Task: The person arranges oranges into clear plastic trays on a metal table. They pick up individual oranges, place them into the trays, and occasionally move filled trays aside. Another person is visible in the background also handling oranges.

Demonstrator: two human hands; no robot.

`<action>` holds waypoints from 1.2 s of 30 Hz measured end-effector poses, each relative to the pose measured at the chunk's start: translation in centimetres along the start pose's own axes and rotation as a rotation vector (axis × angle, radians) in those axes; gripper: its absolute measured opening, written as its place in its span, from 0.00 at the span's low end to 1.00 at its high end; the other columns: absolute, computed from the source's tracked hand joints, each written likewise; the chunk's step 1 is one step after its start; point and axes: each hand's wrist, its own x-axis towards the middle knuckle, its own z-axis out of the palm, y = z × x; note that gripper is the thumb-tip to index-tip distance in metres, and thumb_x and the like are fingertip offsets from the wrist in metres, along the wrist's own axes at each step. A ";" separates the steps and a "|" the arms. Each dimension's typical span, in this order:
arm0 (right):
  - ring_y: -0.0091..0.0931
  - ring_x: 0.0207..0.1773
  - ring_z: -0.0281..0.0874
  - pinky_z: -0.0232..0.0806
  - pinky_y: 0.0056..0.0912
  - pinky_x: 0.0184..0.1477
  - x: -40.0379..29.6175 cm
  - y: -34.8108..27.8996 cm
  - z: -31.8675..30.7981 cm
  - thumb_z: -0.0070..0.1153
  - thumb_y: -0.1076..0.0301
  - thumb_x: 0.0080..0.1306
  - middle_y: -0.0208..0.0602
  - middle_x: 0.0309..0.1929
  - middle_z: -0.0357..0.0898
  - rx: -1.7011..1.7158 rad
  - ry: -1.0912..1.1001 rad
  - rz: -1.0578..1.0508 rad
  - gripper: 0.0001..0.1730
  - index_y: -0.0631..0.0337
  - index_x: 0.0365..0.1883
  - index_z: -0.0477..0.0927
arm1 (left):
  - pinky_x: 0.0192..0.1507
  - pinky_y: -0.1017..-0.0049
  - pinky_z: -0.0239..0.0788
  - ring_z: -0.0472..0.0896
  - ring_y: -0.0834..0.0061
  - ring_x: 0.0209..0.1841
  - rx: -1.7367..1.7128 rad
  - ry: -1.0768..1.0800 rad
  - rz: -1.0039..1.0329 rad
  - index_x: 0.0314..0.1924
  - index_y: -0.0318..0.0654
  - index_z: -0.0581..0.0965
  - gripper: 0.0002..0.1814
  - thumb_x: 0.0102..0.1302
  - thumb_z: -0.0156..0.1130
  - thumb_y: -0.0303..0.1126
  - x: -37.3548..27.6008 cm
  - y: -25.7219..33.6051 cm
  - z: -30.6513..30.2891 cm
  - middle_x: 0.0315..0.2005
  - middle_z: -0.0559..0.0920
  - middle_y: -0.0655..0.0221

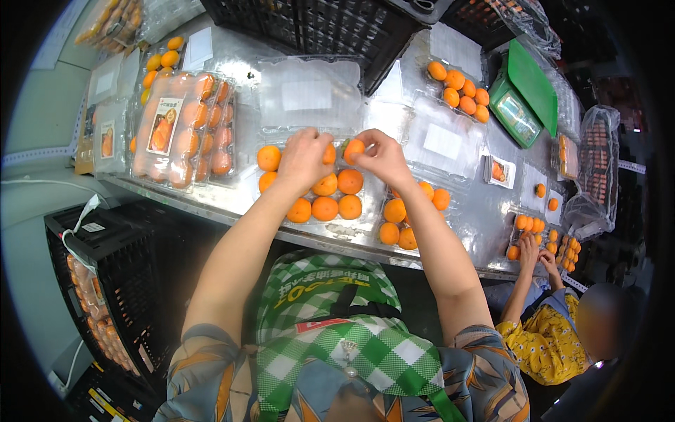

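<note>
In front of me an open clear plastic clamshell tray (pixel 311 113) holds several orange persimmons (pixel 325 209), its lid folded back away from me. My left hand (pixel 308 161) is over the far rows, its fingers curled around a persimmon (pixel 329 154) that its knuckles partly hide. Between the thumb and fingers of my right hand (pixel 382 155) is another persimmon (pixel 354 150), its leafy green calyx turned left, at the tray's far right corner. A second open clamshell (pixel 443 134) with persimmons (pixel 394 211) lies to the right, partly behind my right forearm.
Filled, labelled clamshells (pixel 184 129) are stacked on the left. A black plastic crate (pixel 316 31) stands at the back, and a green scale (pixel 519 100) at back right. A stack of printed cards (pixel 499 172) lies right. Another person's hands (pixel 529 250) handle fruit at far right.
</note>
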 end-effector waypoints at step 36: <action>0.41 0.40 0.77 0.71 0.41 0.43 1.0 -0.9 2.4 0.66 0.65 0.45 0.44 0.33 0.76 -0.750 0.063 -0.285 0.18 0.62 0.32 0.78 | 0.37 0.74 0.75 0.83 0.68 0.37 -1.810 -0.258 -0.681 0.52 0.36 0.74 0.20 0.70 0.54 0.44 -3.2 0.9 -3.1 0.38 0.82 0.61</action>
